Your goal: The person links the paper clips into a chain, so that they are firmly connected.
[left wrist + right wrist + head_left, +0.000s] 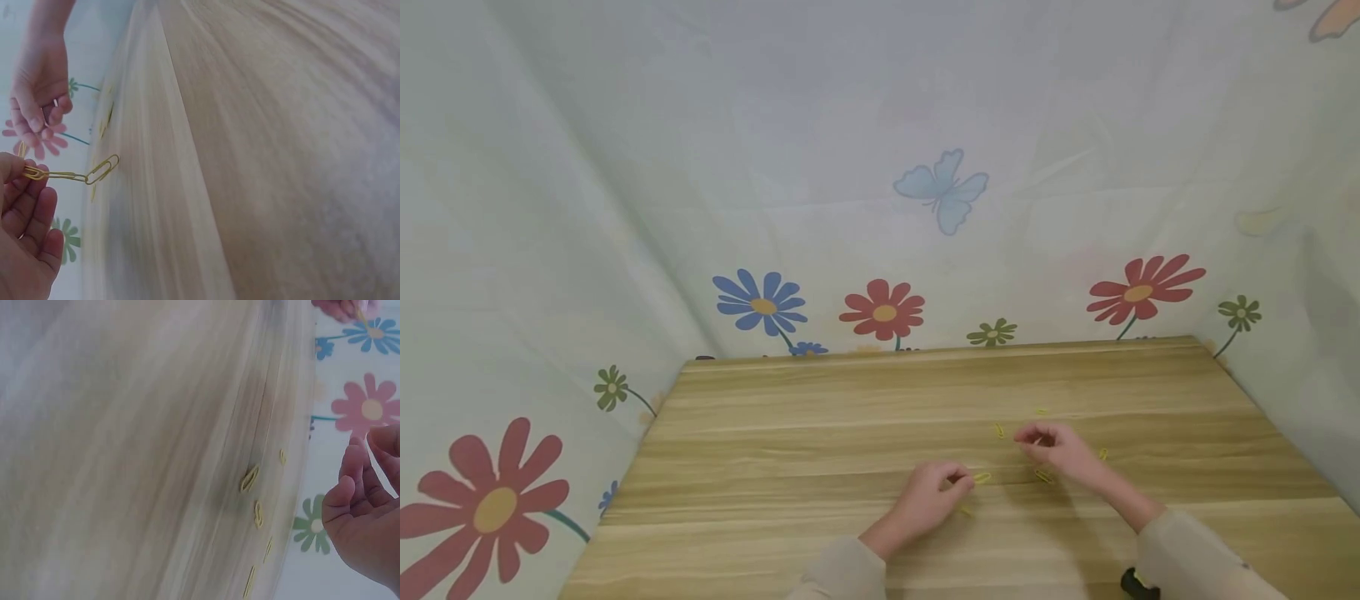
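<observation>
My left hand (928,496) pinches a short chain of linked yellow paper clips (69,175) between thumb and fingertips, above the wooden table. The chain's far clip (103,169) hangs free, and one clip end (22,149) points up past the fingertips. To the right and a little farther back, my right hand (1060,450) hovers over the table with fingers loosely bent. Nothing shows between its thumb and fingers (353,459) in the right wrist view. Loose yellow paper clips lie around it, among them one clip (999,431) left of its fingertips and another (1043,476) below.
More loose clips lie on the wooden table (820,417), one farther back (1041,411) and one beside the right wrist (1103,454). A dark object (1138,583) shows by the right sleeve. Flower-printed cloth (820,208) stands behind and beside the table.
</observation>
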The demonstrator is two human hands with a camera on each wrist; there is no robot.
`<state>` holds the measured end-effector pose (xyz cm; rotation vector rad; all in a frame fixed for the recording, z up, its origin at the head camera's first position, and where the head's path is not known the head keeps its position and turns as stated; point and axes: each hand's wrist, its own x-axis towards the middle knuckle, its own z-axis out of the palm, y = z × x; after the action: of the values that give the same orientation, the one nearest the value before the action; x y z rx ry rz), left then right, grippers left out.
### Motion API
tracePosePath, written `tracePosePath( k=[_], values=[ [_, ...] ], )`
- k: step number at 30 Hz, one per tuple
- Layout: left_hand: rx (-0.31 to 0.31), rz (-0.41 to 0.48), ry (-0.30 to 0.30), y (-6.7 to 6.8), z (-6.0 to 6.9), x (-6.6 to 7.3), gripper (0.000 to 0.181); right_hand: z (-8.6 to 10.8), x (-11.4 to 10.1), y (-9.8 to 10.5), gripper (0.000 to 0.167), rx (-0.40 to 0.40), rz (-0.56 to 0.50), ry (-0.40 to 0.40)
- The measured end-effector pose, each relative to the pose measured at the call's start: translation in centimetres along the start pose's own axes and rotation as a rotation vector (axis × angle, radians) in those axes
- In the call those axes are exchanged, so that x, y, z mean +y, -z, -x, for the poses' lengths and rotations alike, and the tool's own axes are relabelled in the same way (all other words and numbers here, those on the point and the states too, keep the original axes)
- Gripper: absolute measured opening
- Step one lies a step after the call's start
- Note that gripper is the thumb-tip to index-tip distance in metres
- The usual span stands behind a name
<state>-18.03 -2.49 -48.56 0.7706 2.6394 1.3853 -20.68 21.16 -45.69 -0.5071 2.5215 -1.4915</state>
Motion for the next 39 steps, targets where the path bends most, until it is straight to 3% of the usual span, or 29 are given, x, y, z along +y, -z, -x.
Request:
tracePosePath(
  k=[8, 19, 34, 39],
  values=[
    [0.041, -0.038, -0.003, 0.2, 0.0, -0.6, 0.018, -1.9, 1.6, 1.0, 0.020, 0.075, 0.113, 0.008],
    [0.055, -0.071, 0.027, 0.6, 0.0, -1.0, 0.019, -4.2, 2.9, 1.0, 0.023, 0.068, 0.199, 0.002],
    [0.058, -0.053, 0.035, 0.8, 0.0, -1.1, 0.018, -5.6, 4.0, 0.7, 0.025, 0.066, 0.251, -0.044],
    [0.055, -0.048, 0.050, 0.8, 0.0, -0.9, 0.018, -5.9, 4.0, 0.4, 0.024, 0.072, 0.288, -0.011]
  ],
)
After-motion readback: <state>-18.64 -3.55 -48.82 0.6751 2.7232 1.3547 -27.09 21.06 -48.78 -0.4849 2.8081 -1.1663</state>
